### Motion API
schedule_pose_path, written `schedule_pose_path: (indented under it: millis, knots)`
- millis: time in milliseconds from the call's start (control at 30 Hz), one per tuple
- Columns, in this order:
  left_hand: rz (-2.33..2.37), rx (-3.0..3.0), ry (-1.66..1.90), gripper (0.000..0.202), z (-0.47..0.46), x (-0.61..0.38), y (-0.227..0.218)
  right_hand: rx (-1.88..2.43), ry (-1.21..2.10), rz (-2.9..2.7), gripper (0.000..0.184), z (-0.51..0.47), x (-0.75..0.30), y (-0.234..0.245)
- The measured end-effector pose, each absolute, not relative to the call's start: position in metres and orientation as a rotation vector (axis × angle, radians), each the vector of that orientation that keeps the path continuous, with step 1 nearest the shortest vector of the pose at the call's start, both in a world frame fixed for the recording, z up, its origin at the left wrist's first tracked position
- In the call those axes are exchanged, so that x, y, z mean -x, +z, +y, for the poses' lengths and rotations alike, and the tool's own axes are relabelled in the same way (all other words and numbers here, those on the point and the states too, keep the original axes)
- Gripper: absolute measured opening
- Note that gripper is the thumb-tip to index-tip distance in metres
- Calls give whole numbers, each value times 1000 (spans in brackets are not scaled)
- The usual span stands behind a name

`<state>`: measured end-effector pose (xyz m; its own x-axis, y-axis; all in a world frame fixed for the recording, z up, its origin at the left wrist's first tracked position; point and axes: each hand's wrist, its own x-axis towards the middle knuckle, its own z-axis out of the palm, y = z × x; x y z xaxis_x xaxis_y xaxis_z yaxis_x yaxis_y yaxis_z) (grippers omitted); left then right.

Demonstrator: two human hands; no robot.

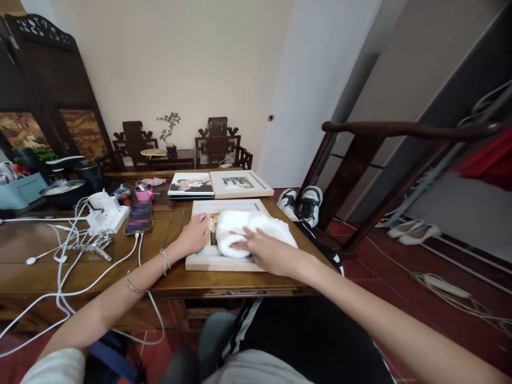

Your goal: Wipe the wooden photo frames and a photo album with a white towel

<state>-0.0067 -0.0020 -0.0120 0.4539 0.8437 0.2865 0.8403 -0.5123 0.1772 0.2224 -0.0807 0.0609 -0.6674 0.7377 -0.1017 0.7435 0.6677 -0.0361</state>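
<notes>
Right hand (268, 253): fingers parted over a bunched white cloth (254, 218) (whether they pinch a fold, cannot tell); left hand (196, 235) bent-knuckled on the left rim of a photo frame (226, 264), its grip hidden. Cloth looks soft and light; frame, flat near the desk's (170, 220) front right corner, seems stiff, perhaps fragile-faced, best held by both side rims. Front and right edges close; second frame (262, 190) behind; more room leftward, short of the phone (138, 218).
</notes>
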Motion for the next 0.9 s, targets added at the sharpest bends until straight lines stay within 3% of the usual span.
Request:
schedule_pose_path:
  millis: [133, 267, 400, 700, 800, 900]
  knots:
    - [1521, -2676, 549, 38, 0, 8, -13, -1395, 219, 2795, 72, -21, -224, 34]
    - [1510, -2655, 570, 38, 0, 8, -12, -1525, 346, 2732, 67, 20, -223, 30]
    - [1536, -2623, 596, 39, 0, 7, -13, -1487, 203, 2755, 69, 3, -214, 33]
    - [1529, -2636, 596, 39, 0, 7, -15, -988, -500, 2811, 65, -104, -232, 89]
    - [1520, -2657, 569, 42, 2, 8, -17, -1056, -447, 2844, 71, -91, -230, 75]
    - [1492, -2693, 542, 42, 3, 9, -17, -1200, -180, 2845, 78, -55, -221, 51]
